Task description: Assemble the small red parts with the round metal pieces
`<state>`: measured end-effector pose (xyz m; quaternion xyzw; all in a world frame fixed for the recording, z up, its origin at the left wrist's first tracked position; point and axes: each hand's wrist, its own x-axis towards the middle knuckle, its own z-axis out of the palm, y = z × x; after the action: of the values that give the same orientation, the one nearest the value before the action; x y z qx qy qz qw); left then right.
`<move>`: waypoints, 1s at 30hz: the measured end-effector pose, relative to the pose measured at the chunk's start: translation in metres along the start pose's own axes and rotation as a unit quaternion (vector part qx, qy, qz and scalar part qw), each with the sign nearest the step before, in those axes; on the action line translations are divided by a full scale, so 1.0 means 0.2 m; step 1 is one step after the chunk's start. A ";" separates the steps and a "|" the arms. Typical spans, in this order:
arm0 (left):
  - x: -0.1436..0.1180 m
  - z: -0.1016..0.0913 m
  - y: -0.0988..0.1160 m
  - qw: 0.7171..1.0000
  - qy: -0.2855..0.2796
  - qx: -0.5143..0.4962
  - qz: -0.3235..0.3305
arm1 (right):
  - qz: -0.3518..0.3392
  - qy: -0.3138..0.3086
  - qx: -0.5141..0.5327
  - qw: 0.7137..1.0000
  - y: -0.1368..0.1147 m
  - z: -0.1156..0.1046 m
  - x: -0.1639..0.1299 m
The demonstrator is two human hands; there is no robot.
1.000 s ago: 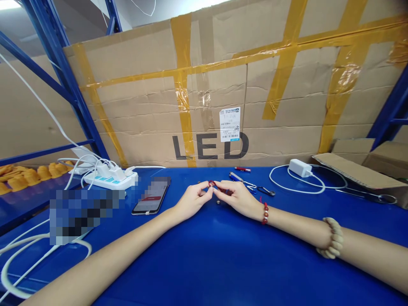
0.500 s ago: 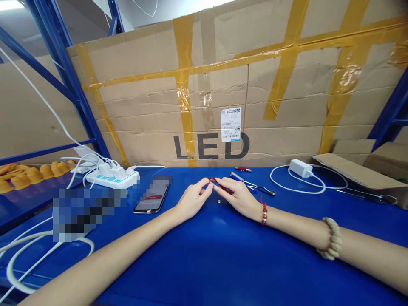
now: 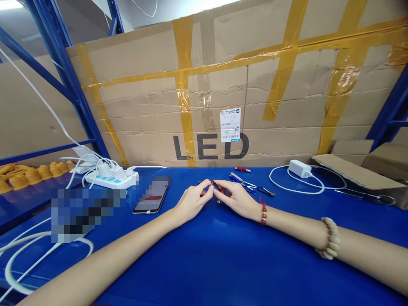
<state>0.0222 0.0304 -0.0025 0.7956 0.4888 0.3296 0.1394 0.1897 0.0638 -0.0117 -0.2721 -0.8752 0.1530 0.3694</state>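
My left hand (image 3: 194,200) and my right hand (image 3: 238,198) meet fingertip to fingertip at the middle of the blue table (image 3: 219,259). Both are closed in a pinch on a thin red cord (image 3: 213,183), which shows as a small dark red loop between them. The fingers hide most of it. Just below the right fingers lies a small shiny metal bead (image 3: 218,202). My right wrist wears a red cord bracelet with beads (image 3: 264,213), and a pale beaded bracelet (image 3: 332,239) sits higher on that forearm.
Behind my right hand lie a blue-handled tool (image 3: 238,178), a small black-handled tool (image 3: 265,191) and a red stick (image 3: 242,169). A white charger (image 3: 299,168) with cable is further right. To the left are a phone (image 3: 153,197) and a power strip (image 3: 111,179). A big carton (image 3: 143,114) stands behind.
My right fingers have bent and drawn in closer to the left fingertips. Less of the red cord shows on the right-hand side. The bead and tools stay in place.
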 end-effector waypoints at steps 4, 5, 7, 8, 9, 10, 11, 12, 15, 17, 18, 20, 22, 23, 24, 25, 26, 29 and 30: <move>0.00 0.00 0.01 1.000 0.007 0.008 -0.013 | -0.017 0.007 -0.005 1.000 0.00 -0.01 0.00; 0.00 0.00 0.01 1.000 0.009 0.007 -0.015 | -0.022 0.007 -0.008 1.000 0.00 -0.01 0.00; 0.00 0.00 0.00 1.000 0.011 0.005 -0.016 | -0.028 0.010 -0.012 0.999 0.00 -0.01 0.00; 0.00 0.00 0.00 1.000 0.010 0.003 -0.016 | -0.029 0.014 -0.013 0.999 0.00 -0.01 0.00; 0.00 0.00 -0.01 1.000 0.008 0.001 -0.014 | -0.029 0.019 -0.014 0.999 -0.01 -0.01 0.00; 0.00 0.00 -0.01 1.000 0.005 -0.001 -0.012 | -0.029 0.023 -0.014 0.999 -0.01 -0.01 0.00; 0.00 0.00 -0.01 1.000 0.004 -0.003 -0.010 | -0.030 0.023 -0.014 0.999 -0.01 -0.01 0.00; 0.00 0.01 -0.01 1.000 0.005 -0.006 -0.007 | -0.031 0.021 -0.014 0.999 -0.01 -0.01 0.00; 0.00 0.01 -0.01 1.000 0.009 -0.016 0.000 | -0.035 0.007 -0.018 0.999 -0.02 -0.02 0.00; 0.00 0.00 -0.01 1.000 0.010 -0.023 -0.001 | -0.036 0.002 -0.019 0.999 -0.01 -0.02 0.00; 0.00 0.00 -0.01 1.000 0.010 -0.028 -0.002 | -0.037 0.001 -0.019 0.999 -0.01 -0.02 0.00; 0.00 0.00 -0.01 0.999 0.011 -0.042 -0.005 | -0.037 0.000 -0.016 0.999 -0.01 -0.02 0.01; 0.00 0.00 -0.01 0.998 0.011 -0.065 -0.004 | -0.037 -0.001 -0.012 0.999 -0.01 -0.03 0.00; 0.01 0.00 0.00 0.997 0.011 -0.077 -0.003 | -0.038 -0.003 -0.010 0.999 -0.01 -0.03 0.00; 0.01 0.00 0.00 0.996 0.012 -0.089 -0.003 | -0.039 -0.005 -0.007 0.999 -0.02 -0.03 0.00; 0.01 -0.01 0.00 0.995 0.013 -0.101 -0.003 | -0.041 -0.009 -0.004 0.999 -0.02 -0.03 0.00; 0.01 -0.01 0.00 0.994 0.014 -0.111 -0.004 | -0.042 -0.014 -0.002 0.999 -0.03 -0.03 0.00; 0.01 -0.01 0.01 0.991 0.016 -0.135 -0.008 | -0.044 -0.021 0.003 0.999 -0.03 -0.03 0.00; 0.01 -0.01 0.01 0.989 0.018 -0.143 -0.009 | -0.043 -0.019 0.003 0.999 -0.03 -0.03 0.00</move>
<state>0.0229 0.0303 0.0006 0.7569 0.4463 0.4090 0.2463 0.1921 0.0595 -0.0045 -0.2302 -0.8926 0.1446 0.3596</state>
